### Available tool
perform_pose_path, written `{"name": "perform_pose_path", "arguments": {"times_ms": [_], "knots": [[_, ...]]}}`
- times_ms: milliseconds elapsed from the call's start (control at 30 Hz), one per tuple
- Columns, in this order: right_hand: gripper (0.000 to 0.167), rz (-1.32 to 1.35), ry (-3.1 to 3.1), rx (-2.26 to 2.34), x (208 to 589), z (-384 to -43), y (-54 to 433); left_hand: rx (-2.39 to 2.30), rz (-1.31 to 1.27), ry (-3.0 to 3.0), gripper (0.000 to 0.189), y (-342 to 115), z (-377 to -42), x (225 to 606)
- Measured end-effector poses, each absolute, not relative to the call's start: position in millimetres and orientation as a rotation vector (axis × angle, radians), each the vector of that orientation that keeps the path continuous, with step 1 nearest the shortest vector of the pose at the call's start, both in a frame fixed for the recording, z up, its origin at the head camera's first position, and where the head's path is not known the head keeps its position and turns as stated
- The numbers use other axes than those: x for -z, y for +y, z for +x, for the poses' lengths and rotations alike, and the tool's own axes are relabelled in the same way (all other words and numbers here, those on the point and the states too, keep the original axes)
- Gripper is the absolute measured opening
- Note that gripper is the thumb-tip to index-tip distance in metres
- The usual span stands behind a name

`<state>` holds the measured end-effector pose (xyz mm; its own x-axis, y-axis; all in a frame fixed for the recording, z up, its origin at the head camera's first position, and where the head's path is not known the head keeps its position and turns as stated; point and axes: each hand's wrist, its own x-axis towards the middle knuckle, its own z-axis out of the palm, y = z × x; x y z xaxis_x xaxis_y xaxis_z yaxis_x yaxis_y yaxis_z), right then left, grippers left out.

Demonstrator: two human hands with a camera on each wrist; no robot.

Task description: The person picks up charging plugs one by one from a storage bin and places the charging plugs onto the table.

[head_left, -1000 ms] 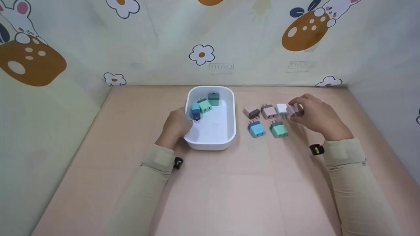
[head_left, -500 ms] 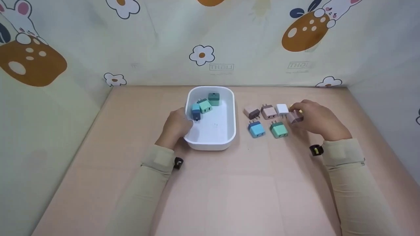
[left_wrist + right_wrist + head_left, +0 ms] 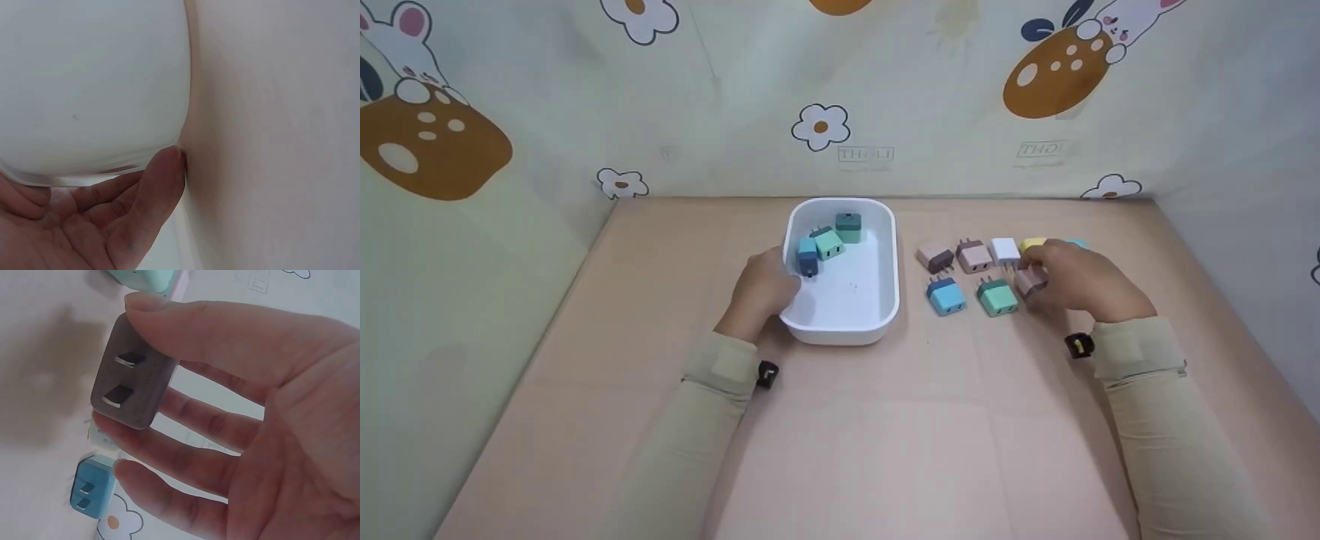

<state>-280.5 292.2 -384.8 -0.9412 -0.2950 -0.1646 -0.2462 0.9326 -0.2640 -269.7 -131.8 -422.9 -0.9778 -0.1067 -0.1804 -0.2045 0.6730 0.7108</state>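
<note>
So from my end of the feed, the biggest thing I've got is a pale cartoon-print backdrop [image 3: 720, 112] up at 12 o'clock, then a matte pinkish-beige tabletop [image 3: 900, 435]. On that sits a white rounded-rectangular plastic tub [image 3: 855, 307]. My left hand [image 3: 757, 292] grips its side wall at 9 o'clock. My right hand [image 3: 1091, 281], over at the tub's 3 o'clock, has a boxy mauve-brown plug adapter [image 3: 138, 377] pinched between thumb and fingers; can't tell if it's touching the table. Around that adapter: a boxy white plug [image 3: 1005, 250] at 11, a partly hidden yellow plug [image 3: 1033, 244] at 12, a sliver of light-blue plug [image 3: 1076, 244] at 2, and a two-tone green plug [image 3: 997, 298] at 8. Inside the tub, a dark-blue-and-cyan plug [image 3: 808, 259] sits at 10, a mint-green plug [image 3: 829, 244] at 11, a teal-green plug [image 3: 848, 227] at 12. Tiniest bits: two flat metal prongs [image 3: 118, 395] on the held adapter.
</note>
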Motion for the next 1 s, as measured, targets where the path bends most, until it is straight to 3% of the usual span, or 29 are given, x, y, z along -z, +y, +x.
{"name": "perform_pose_path", "arguments": {"times_ms": [1000], "knots": [[0.049,-0.335,2.817,0.392,398,-285,288,-1.181,-0.258,2.772,0.055,-132,-270,425]]}}
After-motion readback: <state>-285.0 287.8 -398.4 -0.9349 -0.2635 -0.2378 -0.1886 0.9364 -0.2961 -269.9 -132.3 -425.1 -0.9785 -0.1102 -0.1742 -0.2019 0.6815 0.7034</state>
